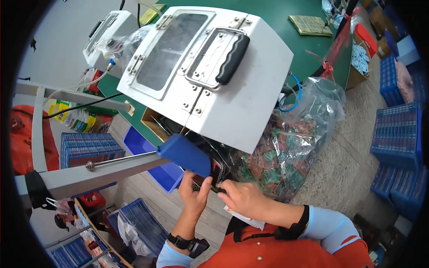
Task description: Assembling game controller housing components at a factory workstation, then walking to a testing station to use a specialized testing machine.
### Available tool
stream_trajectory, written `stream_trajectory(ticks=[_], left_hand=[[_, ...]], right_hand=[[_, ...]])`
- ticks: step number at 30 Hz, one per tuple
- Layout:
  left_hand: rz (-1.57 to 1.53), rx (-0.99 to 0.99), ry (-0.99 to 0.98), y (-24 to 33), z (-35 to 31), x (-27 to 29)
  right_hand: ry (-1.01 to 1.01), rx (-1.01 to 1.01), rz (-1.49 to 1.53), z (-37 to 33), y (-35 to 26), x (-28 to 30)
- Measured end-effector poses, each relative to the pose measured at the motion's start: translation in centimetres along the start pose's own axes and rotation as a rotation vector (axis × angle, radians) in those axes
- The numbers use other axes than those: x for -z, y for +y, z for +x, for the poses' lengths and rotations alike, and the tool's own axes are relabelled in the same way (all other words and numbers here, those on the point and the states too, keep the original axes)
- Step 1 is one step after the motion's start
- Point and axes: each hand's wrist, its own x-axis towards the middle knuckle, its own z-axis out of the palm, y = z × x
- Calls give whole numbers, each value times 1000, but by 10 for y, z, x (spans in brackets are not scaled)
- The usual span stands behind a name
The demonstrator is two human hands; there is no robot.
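Observation:
My left hand point(195, 194) is raised to the lower edge of a blue plastic piece point(185, 154), its thumb and forefinger curled close to that edge. What they grip, if anything, is hidden from view. Close beside it, my right hand point(243, 196) has its fingers drawn together in a pinch around something too small to make out. Just beyond the fingertips is a dark object with a red part point(217, 169), partly covered by the blue piece. Above both hands stands a white metal box point(243, 96) with a window and a black handle point(233, 59).
A clear plastic bag point(286, 156) of green and red circuit-board pieces lies right of my hands. A grey metal bar point(107, 174) crosses from the left. Blue bins point(167, 176) stand below the green table point(263, 18). Stacked blue trays point(395, 131) line the right side.

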Motion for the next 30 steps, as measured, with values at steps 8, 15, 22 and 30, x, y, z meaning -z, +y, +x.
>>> stream_trajectory(ticks=[8,15,22,30], left_hand=[[-208,109,27,-6,-18,4],[-233,185,93,1,-24,17],[-209,189,41,3,-17,16],[5,227,21,20,3,14]], right_hand=[[-113,119,-31,-3,-4,-4],[-109,204,-47,11,-12,-7],[-145,166,-86,13,-12,-10],[-199,256,-226,21,-3,2]])
